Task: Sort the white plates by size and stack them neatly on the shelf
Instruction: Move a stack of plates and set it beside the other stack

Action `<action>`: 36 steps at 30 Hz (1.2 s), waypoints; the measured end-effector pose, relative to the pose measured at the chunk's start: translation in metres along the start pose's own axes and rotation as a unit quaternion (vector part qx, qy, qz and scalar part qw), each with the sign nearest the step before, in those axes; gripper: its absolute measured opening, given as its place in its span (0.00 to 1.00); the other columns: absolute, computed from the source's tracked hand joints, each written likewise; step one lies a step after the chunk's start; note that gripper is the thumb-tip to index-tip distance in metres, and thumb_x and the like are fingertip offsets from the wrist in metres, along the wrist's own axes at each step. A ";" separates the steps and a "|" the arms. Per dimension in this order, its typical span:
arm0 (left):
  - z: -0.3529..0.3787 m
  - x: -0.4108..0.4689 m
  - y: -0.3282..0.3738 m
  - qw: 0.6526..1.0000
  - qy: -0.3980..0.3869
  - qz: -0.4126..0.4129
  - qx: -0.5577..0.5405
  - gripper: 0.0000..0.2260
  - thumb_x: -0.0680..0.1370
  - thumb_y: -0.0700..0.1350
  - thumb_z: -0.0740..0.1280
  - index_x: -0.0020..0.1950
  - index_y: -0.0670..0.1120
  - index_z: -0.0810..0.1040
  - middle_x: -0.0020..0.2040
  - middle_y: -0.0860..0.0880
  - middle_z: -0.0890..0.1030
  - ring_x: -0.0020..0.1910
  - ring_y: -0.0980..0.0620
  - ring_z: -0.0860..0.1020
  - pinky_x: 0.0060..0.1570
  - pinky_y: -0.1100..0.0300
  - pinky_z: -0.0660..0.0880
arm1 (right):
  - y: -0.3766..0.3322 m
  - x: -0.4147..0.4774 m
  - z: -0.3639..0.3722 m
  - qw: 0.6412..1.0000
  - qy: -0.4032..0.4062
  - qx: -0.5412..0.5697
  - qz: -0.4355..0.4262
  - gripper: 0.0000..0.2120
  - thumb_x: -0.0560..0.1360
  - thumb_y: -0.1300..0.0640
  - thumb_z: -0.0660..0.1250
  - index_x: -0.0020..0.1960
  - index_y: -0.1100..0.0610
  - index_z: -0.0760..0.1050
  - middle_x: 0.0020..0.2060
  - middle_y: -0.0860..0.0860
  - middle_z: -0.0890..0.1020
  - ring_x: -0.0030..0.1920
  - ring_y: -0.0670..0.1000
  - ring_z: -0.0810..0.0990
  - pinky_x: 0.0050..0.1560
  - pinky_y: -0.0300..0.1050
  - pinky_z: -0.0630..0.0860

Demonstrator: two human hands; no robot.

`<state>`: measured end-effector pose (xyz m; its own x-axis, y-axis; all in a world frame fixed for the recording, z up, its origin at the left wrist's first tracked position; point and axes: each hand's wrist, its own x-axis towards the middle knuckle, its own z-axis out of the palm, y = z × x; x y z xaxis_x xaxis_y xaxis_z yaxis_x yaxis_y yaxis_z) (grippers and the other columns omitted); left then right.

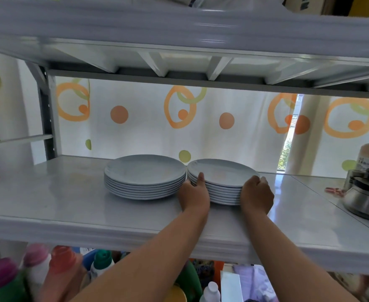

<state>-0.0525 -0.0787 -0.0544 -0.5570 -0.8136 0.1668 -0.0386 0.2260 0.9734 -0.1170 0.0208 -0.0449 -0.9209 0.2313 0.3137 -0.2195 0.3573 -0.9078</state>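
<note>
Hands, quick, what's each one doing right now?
Left hand: closed on the left side of the right stack.
Right hand: closed on that stack's right side.

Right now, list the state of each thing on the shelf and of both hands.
Left plate stack: standing on the shelf, untouched.
Right plate stack: on the shelf, held on both sides.
Left hand: gripping the right stack's left edge.
Right hand: gripping its right edge.
Metal pot: lid on.

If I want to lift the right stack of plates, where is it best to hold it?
Hold the right stack at its bottom rim from both sides, as the left hand and right hand do now. The rims flare outward, giving fingers room beneath.
</note>
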 end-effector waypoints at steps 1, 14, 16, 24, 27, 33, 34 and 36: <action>0.000 -0.002 0.000 1.000 0.002 -0.003 -0.001 0.24 0.80 0.54 0.59 0.59 0.33 0.76 0.56 0.34 0.80 0.58 0.37 0.77 0.54 0.50 0.73 | 0.000 0.000 0.000 1.000 0.000 0.003 -0.001 0.19 0.78 0.59 0.48 0.60 0.67 0.71 0.58 0.66 0.76 0.59 0.65 0.73 0.59 0.52 0.67; -0.019 -0.010 0.007 0.999 0.031 0.028 0.002 0.14 0.79 0.45 0.56 0.41 0.41 0.78 0.38 0.42 0.79 0.42 0.40 0.76 0.38 0.57 0.65 | 0.002 0.000 -0.005 0.998 -0.037 0.048 0.004 0.19 0.78 0.60 0.48 0.59 0.68 0.72 0.56 0.66 0.77 0.57 0.63 0.73 0.56 0.50 0.66; -0.038 -0.010 0.014 0.992 0.106 0.074 -0.001 0.14 0.79 0.45 0.56 0.46 0.42 0.80 0.40 0.47 0.77 0.42 0.46 0.74 0.37 0.60 0.63 | 0.002 -0.001 -0.003 0.998 -0.033 0.055 0.006 0.20 0.78 0.60 0.48 0.62 0.68 0.70 0.59 0.66 0.76 0.60 0.64 0.72 0.60 0.51 0.67; -0.167 0.087 -0.004 0.946 0.277 0.168 -0.006 0.19 0.78 0.44 0.53 0.59 0.39 0.78 0.60 0.39 0.79 0.60 0.41 0.75 0.60 0.54 0.69 | -0.001 0.016 -0.010 0.997 -0.041 0.058 0.032 0.20 0.80 0.59 0.47 0.58 0.70 0.72 0.59 0.67 0.75 0.59 0.64 0.72 0.58 0.51 0.67; -0.183 0.116 -0.025 0.981 0.188 0.006 -0.053 0.20 0.80 0.43 0.50 0.59 0.29 0.72 0.62 0.29 0.73 0.60 0.32 0.72 0.60 0.46 0.69 | 0.002 0.025 -0.002 0.997 -0.043 0.060 0.028 0.19 0.79 0.61 0.47 0.55 0.70 0.74 0.58 0.69 0.76 0.58 0.65 0.72 0.59 0.53 0.66; -0.179 0.126 -0.038 0.981 0.041 -0.046 -0.183 0.15 0.77 0.44 0.53 0.49 0.39 0.78 0.47 0.41 0.80 0.47 0.43 0.78 0.46 0.56 0.72 | 0.009 0.032 0.004 0.993 -0.034 0.092 0.060 0.19 0.79 0.60 0.51 0.59 0.72 0.71 0.59 0.70 0.75 0.58 0.67 0.75 0.46 0.47 0.66; -0.179 0.126 -0.038 0.982 0.034 -0.042 -0.179 0.15 0.77 0.43 0.53 0.48 0.40 0.78 0.45 0.42 0.80 0.46 0.44 0.78 0.45 0.56 0.72 | 0.010 0.031 0.004 0.994 -0.035 0.084 0.057 0.19 0.79 0.60 0.51 0.59 0.72 0.72 0.59 0.70 0.75 0.58 0.67 0.75 0.46 0.47 0.66; -0.178 0.127 -0.040 0.985 0.005 -0.033 -0.169 0.14 0.77 0.43 0.54 0.42 0.43 0.78 0.42 0.44 0.80 0.43 0.46 0.77 0.42 0.58 0.72 | 0.012 0.030 0.006 0.998 -0.039 0.048 0.025 0.18 0.79 0.61 0.50 0.56 0.69 0.74 0.58 0.69 0.76 0.58 0.66 0.74 0.52 0.51 0.69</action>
<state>0.0265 -0.2863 -0.0439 -0.5549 -0.8258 0.1007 0.2042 -0.0179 0.9788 -0.1490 0.0265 -0.0478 -0.9529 0.1737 0.2484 -0.1996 0.2571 -0.9455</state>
